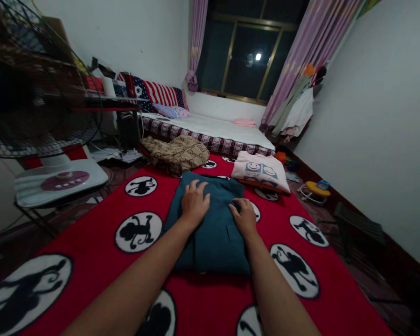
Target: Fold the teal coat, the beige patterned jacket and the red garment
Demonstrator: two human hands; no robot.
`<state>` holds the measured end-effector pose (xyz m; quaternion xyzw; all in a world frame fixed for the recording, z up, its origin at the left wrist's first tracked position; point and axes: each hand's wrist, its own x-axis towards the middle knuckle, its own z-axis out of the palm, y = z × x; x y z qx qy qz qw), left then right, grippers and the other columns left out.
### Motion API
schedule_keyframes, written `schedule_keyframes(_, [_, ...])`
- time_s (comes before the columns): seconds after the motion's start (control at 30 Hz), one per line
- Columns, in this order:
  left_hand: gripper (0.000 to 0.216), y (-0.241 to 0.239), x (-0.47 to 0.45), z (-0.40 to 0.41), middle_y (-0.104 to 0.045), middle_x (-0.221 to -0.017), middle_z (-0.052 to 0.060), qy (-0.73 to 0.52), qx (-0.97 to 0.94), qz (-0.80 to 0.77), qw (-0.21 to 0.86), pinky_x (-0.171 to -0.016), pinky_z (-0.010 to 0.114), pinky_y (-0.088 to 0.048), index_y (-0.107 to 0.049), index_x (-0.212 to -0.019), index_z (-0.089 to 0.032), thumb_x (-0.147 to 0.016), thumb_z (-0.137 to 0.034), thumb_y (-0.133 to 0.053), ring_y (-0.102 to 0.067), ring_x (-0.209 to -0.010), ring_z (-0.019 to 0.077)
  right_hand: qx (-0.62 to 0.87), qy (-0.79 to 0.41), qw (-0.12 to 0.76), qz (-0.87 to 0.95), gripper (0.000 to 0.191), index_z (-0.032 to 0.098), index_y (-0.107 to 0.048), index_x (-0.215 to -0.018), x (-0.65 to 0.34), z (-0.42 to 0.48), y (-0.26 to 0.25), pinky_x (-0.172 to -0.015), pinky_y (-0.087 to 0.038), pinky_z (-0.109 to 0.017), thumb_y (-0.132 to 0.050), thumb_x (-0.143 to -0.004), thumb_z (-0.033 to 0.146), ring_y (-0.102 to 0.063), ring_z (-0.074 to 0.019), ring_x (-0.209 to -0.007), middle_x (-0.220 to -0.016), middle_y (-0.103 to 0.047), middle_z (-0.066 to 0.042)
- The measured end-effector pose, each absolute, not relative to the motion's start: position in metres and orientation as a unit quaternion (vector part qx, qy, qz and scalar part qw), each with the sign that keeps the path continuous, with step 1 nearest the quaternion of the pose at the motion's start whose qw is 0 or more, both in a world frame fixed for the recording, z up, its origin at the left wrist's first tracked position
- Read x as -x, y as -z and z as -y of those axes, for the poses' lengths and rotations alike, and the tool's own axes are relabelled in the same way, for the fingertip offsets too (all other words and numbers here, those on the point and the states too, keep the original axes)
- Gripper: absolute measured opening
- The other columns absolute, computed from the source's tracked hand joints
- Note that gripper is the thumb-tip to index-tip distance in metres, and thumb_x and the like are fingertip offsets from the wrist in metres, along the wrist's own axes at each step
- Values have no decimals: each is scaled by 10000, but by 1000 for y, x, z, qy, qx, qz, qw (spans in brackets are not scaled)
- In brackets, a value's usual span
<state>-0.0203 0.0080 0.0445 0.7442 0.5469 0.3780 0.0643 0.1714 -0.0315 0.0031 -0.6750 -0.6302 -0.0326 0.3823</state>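
Observation:
A teal garment (213, 242), folded into a rough rectangle, lies on the red blanket (210, 301) in front of me. My left hand (195, 201) rests on its upper left part, fingers apart and slightly bent. At its right edge is my right hand (244, 217), thumb and fingers spread and curved, with nothing visibly gripped. Beyond the right hand sits a folded pink shirt (259, 167) with smiley prints. A brown patterned garment (182, 151) lies crumpled past the left hand.
An electric fan (56, 172) stands close on the left, beside a desk (108, 98). Behind is a bed (210, 122) under a window. To the right are a yellow stool (317, 189) and a dark chair (359, 224); clothes (297, 112) hang by the curtain.

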Motion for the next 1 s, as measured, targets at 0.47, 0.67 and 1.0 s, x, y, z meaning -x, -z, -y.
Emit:
schedule_keyframes(0.47, [430,-66,7,-56,-711,-1045,21,-376,-831,-381,155,-873,311,-509,-657,-1166,-241,-764,-85,-643,-650,-940,198,603,48,462,649,267,196,-675,-1058,-160,37,-46,-955,-422,-372,-525,-884,332,-582,-222,-1064,-1104,-666,-87])
schedule_keyframes(0.67, [396,-46,17,-62,-634,-1143,90,-306,-804,-503,86,-960,356,-467,-639,-1189,-211,-804,-123,-612,-586,-1090,240,703,-26,242,668,503,258,-475,-1390,-153,34,-23,-1064,-266,-612,-468,-924,447,-303,-333,-1394,-1521,-349,-107])
schedule_keyframes(1.0, [397,-50,34,-2,-489,-1424,61,-276,-882,-372,84,-1147,515,-220,-566,-1285,-267,-922,-414,-497,-351,-1379,244,698,78,274,657,513,123,-430,-1403,-149,34,-25,-1106,-242,-553,-426,-915,280,-251,-290,-1424,-1521,-334,-155])
